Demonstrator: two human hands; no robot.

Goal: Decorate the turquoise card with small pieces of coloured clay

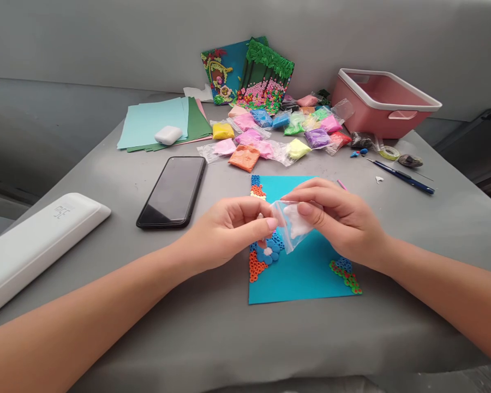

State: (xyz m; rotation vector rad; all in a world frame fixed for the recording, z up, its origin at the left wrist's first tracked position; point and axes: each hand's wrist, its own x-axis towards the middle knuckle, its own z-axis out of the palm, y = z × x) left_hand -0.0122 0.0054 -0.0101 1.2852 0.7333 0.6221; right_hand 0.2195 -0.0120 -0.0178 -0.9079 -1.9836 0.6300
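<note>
Head view: you are pinching a small clear bag of white clay [295,221] between your left hand [229,232] and right hand [335,218] above the blue card [306,273], apparently opening it; next, likely pulling clay out.

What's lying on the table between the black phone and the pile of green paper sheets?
In the head view, the stretch between the phone and the paper sheets is bare grey table; the white earbud case sits on the sheets, not between.
</note>
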